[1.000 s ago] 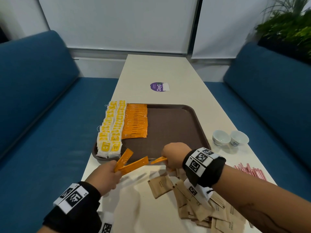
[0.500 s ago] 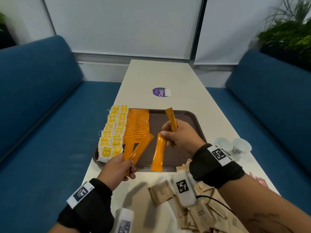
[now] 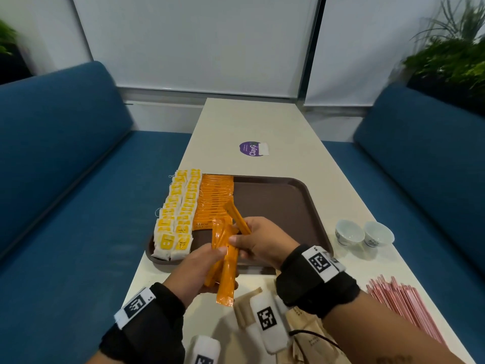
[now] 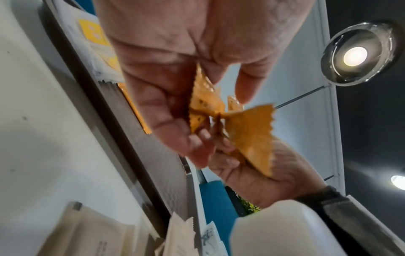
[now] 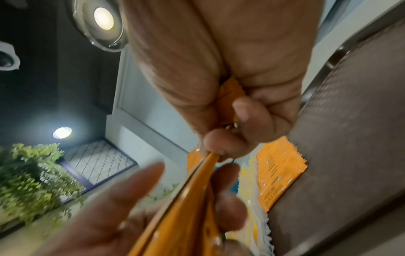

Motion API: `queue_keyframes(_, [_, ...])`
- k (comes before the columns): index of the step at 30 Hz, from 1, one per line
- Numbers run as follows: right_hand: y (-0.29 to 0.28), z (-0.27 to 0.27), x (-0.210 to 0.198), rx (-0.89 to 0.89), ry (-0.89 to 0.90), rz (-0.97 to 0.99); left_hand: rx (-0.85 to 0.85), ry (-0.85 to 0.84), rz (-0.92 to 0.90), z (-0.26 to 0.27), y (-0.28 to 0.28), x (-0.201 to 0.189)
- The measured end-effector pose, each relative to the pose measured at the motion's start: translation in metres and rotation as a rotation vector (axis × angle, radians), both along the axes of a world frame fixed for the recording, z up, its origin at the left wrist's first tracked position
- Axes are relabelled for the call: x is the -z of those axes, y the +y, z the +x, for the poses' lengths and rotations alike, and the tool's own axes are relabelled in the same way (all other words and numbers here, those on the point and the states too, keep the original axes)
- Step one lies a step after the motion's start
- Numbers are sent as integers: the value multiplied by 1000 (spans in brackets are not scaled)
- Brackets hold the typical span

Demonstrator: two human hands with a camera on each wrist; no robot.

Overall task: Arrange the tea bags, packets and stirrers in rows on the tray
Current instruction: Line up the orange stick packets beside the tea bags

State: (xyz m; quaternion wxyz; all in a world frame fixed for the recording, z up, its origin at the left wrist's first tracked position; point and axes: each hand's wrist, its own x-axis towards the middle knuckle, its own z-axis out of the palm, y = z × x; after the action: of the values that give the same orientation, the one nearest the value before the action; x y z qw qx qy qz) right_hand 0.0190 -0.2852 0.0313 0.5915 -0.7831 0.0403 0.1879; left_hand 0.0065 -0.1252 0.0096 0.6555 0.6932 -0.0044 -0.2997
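A brown tray [image 3: 283, 203] holds two rows of yellow-and-white tea bags [image 3: 178, 214] along its left side and a row of orange stick packets [image 3: 215, 203] beside them. Above the tray's near edge my left hand [image 3: 199, 269] grips a bunch of orange stick packets [image 3: 223, 266], seen end-on as orange packets [image 4: 247, 133] in the left wrist view. My right hand [image 3: 259, 240] pinches the same bunch and holds one orange packet [image 3: 238, 222] that points up and away. The right hand's fingers [image 5: 241, 110] curl on an orange packet [image 5: 197, 199].
Brown paper packets [image 3: 304, 327] lie in a heap on the white table [image 3: 262, 122] near me. Pink stirrers [image 3: 404, 308] lie at the right. Two small white cups [image 3: 364, 233] stand right of the tray. A purple sticker [image 3: 253, 149] is further back. Blue benches flank the table.
Both hands have lifted from the table's near edge and come together over the tray's near edge. The loose orange packets, held apart before, are now gathered into one bunch between the hands.
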Motion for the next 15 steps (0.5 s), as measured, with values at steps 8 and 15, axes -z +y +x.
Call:
queue_keyframes(8, [10,2,5,-72,-385,-442,-200,65,-125,1,1,5])
queue_keyframes(15, [9,-9,7,-108,-442,-486,-350,92,-239,1,2,5])
